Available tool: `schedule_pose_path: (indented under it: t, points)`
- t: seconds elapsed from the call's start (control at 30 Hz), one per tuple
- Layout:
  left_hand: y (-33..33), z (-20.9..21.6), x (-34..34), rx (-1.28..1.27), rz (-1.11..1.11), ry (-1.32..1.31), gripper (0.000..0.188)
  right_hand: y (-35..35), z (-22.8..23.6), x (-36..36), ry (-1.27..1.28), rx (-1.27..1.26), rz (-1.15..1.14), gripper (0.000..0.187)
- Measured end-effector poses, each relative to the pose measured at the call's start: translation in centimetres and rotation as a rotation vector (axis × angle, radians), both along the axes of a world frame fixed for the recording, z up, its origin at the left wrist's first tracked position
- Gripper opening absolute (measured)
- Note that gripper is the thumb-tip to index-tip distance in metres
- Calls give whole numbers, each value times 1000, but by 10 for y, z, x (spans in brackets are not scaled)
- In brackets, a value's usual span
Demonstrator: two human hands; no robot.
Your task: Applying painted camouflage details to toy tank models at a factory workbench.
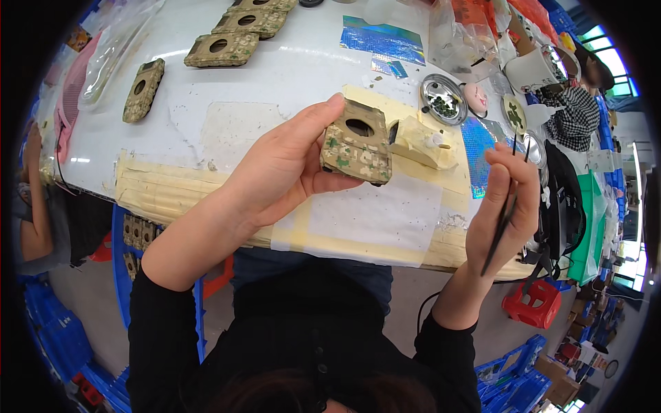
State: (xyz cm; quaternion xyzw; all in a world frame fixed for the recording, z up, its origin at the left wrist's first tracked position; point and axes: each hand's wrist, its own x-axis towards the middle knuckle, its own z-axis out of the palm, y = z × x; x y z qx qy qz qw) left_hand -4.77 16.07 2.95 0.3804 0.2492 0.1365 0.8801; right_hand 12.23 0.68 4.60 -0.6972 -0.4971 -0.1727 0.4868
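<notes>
Left hand: the left hand (286, 155) grips a camouflage piece (354, 155), with the thumb by its top edge and other fingers underneath

Camouflage piece: it is held up over the middle of the table (241, 86), near the front edge; it is tan, brown and green, with a dark round hole facing up

Right hand: the right hand (506, 199) pinches dark tweezers (497, 241), their thin tips a little apart and pointing away from the person; I cannot tell if the tips hold anything

Under the camouflage piece: a white paper sheet (372, 224) lies toward the person, with yellowish tape (165, 189) along the table edge

Just right of the camouflage piece: a block wrapped in pale tape (418, 141) sits on the table

Past the block: a round metal dish (428, 93) has small dark green bits in it, and a pale disc (508, 110) with green marks is near the tweezer tips

Shiny blue sheet: the shiny blue sheet (478, 148) lies between the block and the right hand

More camouflage pieces: a row of pieces (203, 56) lies at the far side, and one single piece (141, 103) is on the left
</notes>
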Motion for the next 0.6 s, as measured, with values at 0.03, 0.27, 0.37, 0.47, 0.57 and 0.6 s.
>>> schedule_pose_path:
  t: [0.03,0.27,0.37,0.47,0.57,0.6]
  points:
    - [0,-1,0,-3,-1,-5,53,1,0,0,-58,-78,-23,6]
    - [1,-1,1,-16,-3,6,53,12,-10,6,-263,-218,-28,16]
    - [1,-1,1,-18,-3,0,52,12,-7,5,-264,-189,-12,17]
    - [1,-1,0,-22,-10,-10,52,8,5,-3,-264,-72,-43,17]
    - [2,-1,0,-23,-30,-10,52,6,13,-18,-153,102,54,18]
    - [2,-1,0,-24,-40,-10,51,6,14,-22,-63,118,179,15]
